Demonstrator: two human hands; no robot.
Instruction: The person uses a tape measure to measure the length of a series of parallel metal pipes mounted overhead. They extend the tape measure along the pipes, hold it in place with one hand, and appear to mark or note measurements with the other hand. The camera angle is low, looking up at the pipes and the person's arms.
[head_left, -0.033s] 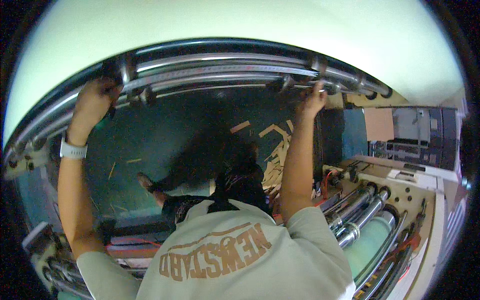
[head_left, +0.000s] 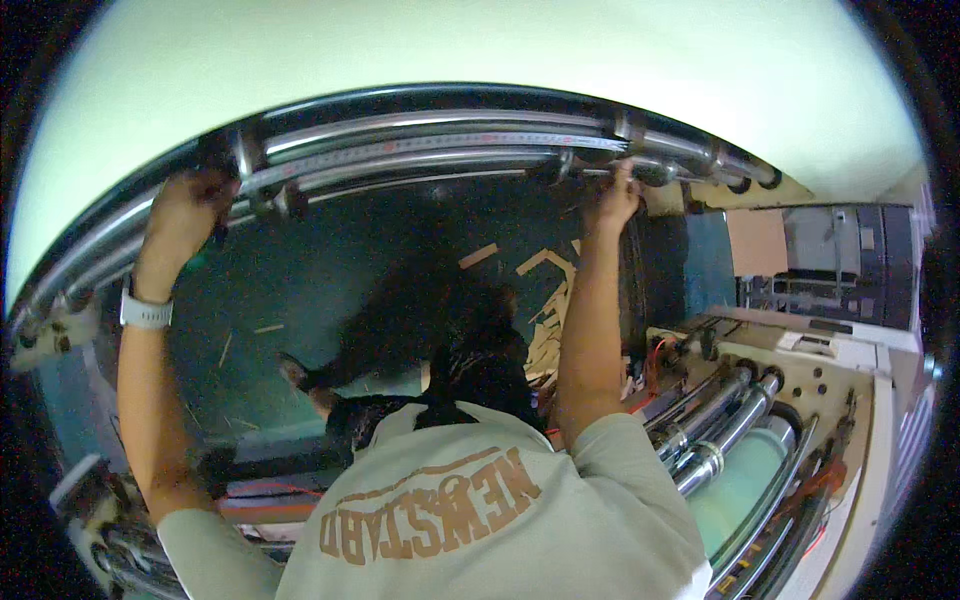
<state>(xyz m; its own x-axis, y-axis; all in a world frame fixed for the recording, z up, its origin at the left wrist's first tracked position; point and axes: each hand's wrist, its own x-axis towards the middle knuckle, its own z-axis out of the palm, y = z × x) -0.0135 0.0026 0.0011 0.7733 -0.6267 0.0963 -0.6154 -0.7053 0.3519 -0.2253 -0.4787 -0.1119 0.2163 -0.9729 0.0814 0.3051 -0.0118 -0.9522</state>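
Observation:
A pale tape measure blade (head_left: 440, 146) stretches along the metal rollers (head_left: 430, 120) in front of me. My left hand (head_left: 188, 215) is closed around the tape's left end; the case is mostly hidden in shadow and by the fingers. At the tape's right end, my right hand (head_left: 612, 200) has its fingers pinched together, just below the blade's tip. Dark collars (head_left: 625, 128) sit on the rollers close to the right fingers. Another collar (head_left: 245, 150) is beside the left hand.
Cardboard strips (head_left: 548, 320) litter the dark floor (head_left: 320, 260) below. On the right stands a machine with chrome rollers (head_left: 720, 440) and a green drum (head_left: 745, 480). A large pale surface (head_left: 480, 45) rises beyond the rollers.
Both hands have moved slightly toward me, the right one also a little left. The tape's right end has shifted slightly left, and its markings look sharper.

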